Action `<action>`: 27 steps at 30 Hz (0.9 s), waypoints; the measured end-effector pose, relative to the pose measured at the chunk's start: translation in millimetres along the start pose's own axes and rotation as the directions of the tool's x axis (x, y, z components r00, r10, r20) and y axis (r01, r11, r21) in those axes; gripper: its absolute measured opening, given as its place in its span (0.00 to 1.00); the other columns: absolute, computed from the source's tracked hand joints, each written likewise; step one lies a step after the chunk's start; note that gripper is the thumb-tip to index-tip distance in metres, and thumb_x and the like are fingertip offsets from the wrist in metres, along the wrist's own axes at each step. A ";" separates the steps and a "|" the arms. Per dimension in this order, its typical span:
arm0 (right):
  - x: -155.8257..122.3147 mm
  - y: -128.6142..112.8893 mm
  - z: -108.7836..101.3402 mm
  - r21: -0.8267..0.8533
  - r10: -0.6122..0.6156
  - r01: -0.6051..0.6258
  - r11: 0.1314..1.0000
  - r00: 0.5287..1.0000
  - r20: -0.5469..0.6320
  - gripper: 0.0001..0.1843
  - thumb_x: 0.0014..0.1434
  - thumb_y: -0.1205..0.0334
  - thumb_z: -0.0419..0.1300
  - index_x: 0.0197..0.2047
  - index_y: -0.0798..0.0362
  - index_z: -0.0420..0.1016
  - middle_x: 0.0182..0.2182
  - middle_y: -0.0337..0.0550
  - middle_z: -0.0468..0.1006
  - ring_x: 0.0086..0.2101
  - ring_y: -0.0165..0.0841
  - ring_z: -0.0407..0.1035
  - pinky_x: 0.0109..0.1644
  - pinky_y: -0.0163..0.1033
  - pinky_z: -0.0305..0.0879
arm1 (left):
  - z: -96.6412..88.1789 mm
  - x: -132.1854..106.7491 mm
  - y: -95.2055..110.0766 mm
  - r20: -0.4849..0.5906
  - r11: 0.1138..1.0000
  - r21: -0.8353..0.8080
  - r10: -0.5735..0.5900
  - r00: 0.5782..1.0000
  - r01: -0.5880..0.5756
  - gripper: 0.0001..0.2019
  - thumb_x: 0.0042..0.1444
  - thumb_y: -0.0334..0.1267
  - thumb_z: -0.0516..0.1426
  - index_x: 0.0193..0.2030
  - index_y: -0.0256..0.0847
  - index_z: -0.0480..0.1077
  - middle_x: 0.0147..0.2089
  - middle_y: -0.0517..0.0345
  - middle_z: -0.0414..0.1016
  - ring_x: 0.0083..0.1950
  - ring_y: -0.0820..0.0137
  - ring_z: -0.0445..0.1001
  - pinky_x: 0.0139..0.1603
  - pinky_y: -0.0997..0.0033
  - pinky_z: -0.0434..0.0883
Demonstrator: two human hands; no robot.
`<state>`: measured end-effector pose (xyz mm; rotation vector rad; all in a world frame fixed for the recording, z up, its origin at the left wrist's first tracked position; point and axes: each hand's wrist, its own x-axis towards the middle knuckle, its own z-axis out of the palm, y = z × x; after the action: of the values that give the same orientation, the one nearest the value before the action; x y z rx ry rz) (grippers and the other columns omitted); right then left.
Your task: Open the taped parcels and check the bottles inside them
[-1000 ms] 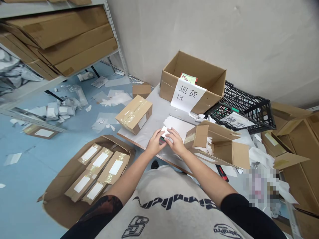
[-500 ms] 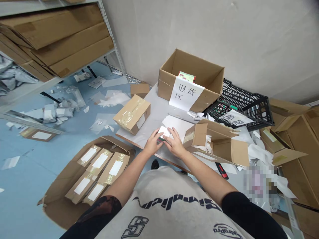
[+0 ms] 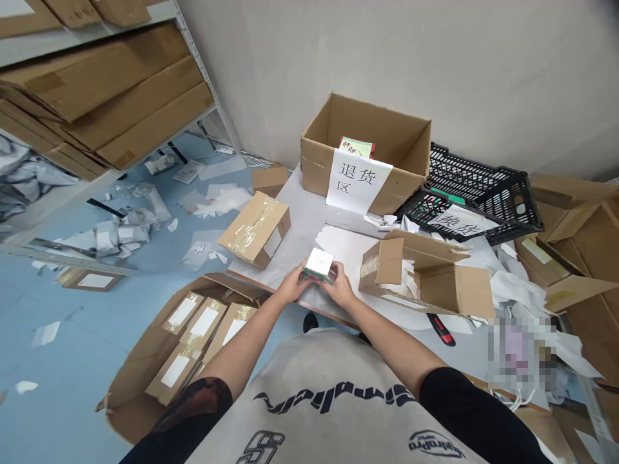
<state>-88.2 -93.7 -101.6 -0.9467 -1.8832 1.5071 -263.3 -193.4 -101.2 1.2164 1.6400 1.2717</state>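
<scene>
Both hands hold a small white-topped box (image 3: 320, 265) just above the front edge of the grey table (image 3: 309, 222). My left hand (image 3: 292, 287) grips its left side, and my right hand (image 3: 339, 289) grips its right side. An opened cardboard box (image 3: 425, 280) with white paper inside lies on its side just right of my right hand. A taped brown parcel (image 3: 256, 229) sits on the table to the left.
A large open carton (image 3: 367, 151) with a white paper sign stands at the table's back, a black plastic crate (image 3: 476, 196) to its right. On the blue floor lies an open carton (image 3: 193, 335) of several labelled parcels. A red-handled cutter (image 3: 441, 329) lies near the front edge. Shelving with flat cartons (image 3: 106, 103) is at left.
The small box was under my hands on the table; now both hands have lifted it slightly toward me. The camera has shifted a little.
</scene>
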 end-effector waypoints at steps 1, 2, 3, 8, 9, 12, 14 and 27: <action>1.2 0.2 0.9 -0.021 0.001 -0.001 1.000 1.000 -0.007 0.38 0.47 0.55 0.70 0.59 0.47 0.60 0.56 0.50 0.71 0.56 0.43 0.67 0.61 0.54 0.64 | 0.7 1.9 -2.6 0.014 0.999 -0.039 -0.011 1.000 0.012 0.36 0.55 0.41 0.62 0.70 0.45 0.55 0.63 0.47 0.68 0.59 0.58 0.72 0.61 0.53 0.69; 2.1 0.3 1.7 -0.041 -0.001 0.000 0.999 1.000 -0.016 0.37 0.48 0.55 0.70 0.58 0.47 0.60 0.55 0.50 0.71 0.56 0.42 0.67 0.61 0.54 0.64 | 1.3 4.0 -3.9 0.026 0.996 -0.081 -0.022 0.999 0.024 0.35 0.55 0.42 0.62 0.69 0.44 0.56 0.62 0.48 0.69 0.59 0.58 0.72 0.61 0.53 0.69; 2.9 0.0 2.5 -0.055 -0.004 0.002 0.998 1.000 -0.028 0.36 0.48 0.55 0.70 0.57 0.47 0.61 0.55 0.49 0.72 0.55 0.42 0.68 0.60 0.53 0.64 | 1.6 6.3 -4.2 0.034 0.992 -0.123 -0.035 0.999 0.039 0.35 0.56 0.43 0.61 0.69 0.43 0.57 0.61 0.48 0.70 0.58 0.58 0.73 0.61 0.53 0.70; 10.2 -6.6 6.3 -0.003 -0.037 0.037 0.999 0.996 -0.086 0.32 0.54 0.55 0.65 0.60 0.49 0.61 0.56 0.50 0.72 0.56 0.40 0.67 0.62 0.52 0.63 | -1.0 19.1 2.7 0.031 0.965 -0.232 -0.115 0.993 0.119 0.31 0.56 0.48 0.62 0.64 0.40 0.62 0.57 0.48 0.74 0.52 0.59 0.77 0.55 0.52 0.75; 12.5 -8.1 6.9 0.023 -0.035 0.037 0.999 0.995 -0.089 0.31 0.55 0.54 0.64 0.60 0.49 0.62 0.57 0.50 0.71 0.57 0.40 0.67 0.62 0.52 0.63 | -1.8 21.7 3.5 0.016 0.964 -0.232 -0.126 0.992 0.126 0.31 0.55 0.48 0.62 0.63 0.40 0.63 0.56 0.47 0.75 0.52 0.59 0.78 0.54 0.52 0.75; 18.7 -8.7 7.0 0.073 0.011 -0.004 0.997 0.995 -0.096 0.29 0.56 0.52 0.63 0.59 0.50 0.66 0.58 0.52 0.69 0.58 0.40 0.66 0.59 0.50 0.67 | -1.7 27.5 3.0 -0.040 0.969 -0.205 -0.148 0.988 0.137 0.30 0.53 0.48 0.64 0.61 0.39 0.65 0.55 0.46 0.76 0.49 0.59 0.79 0.53 0.52 0.77; 20.1 -5.9 5.9 0.088 0.046 -0.038 0.995 0.994 -0.100 0.28 0.56 0.51 0.62 0.58 0.51 0.67 0.57 0.52 0.70 0.56 0.39 0.68 0.56 0.48 0.70 | 1.7 28.4 2.1 -0.061 0.973 -0.185 -0.152 0.986 0.139 0.29 0.53 0.48 0.64 0.60 0.40 0.66 0.57 0.46 0.74 0.49 0.59 0.79 0.52 0.53 0.77; 24.4 -3.8 -4.1 0.070 0.096 -0.090 0.993 0.991 -0.090 0.32 0.48 0.58 0.68 0.55 0.50 0.63 0.53 0.50 0.74 0.49 0.39 0.74 0.53 0.49 0.72 | 20.3 30.2 -9.7 -0.073 0.991 -0.127 -0.048 0.996 0.039 0.34 0.49 0.33 0.62 0.63 0.43 0.59 0.64 0.43 0.64 0.61 0.59 0.70 0.59 0.51 0.70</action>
<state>-100.5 -72.3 -97.2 -1.0692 -1.7350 1.5409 -255.8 -159.3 -115.5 1.0628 1.6053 1.3869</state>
